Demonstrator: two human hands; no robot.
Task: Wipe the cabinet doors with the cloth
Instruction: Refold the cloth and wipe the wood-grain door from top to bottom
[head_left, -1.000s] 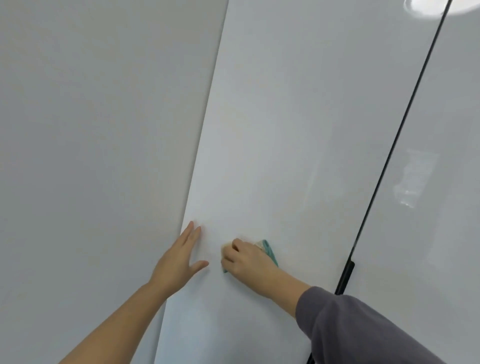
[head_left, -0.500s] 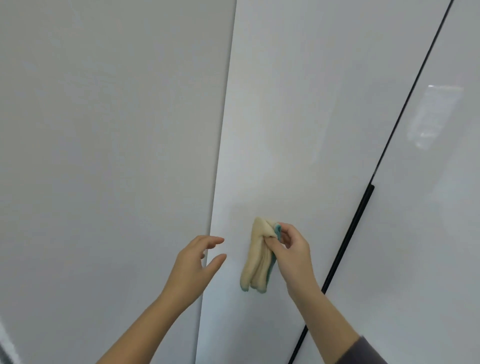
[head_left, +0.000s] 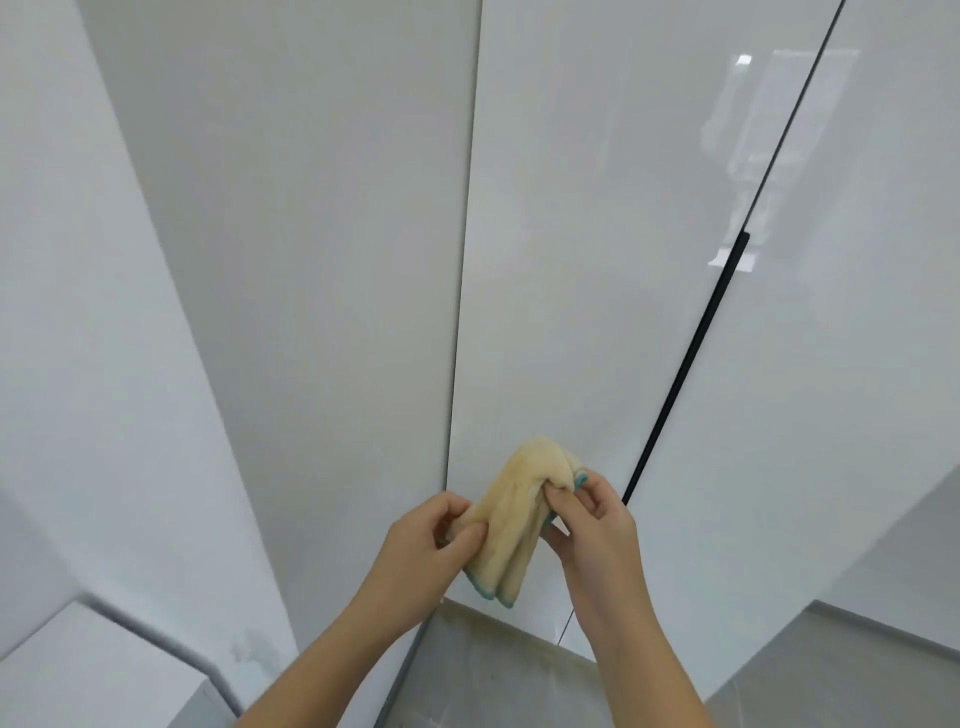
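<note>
Both hands hold a folded yellow cloth (head_left: 511, 512) with teal edging in front of the glossy white cabinet doors (head_left: 587, 270), apart from their surface. The left hand (head_left: 423, 551) pinches the cloth's left side between thumb and fingers; the right hand (head_left: 592, 530) grips its upper right corner, fingers curled. The folds hang downward between the hands. A slim black handle (head_left: 685, 364) runs along the seam right of the cloth. Grey floor (head_left: 493, 680) lies below the doors.
</note>
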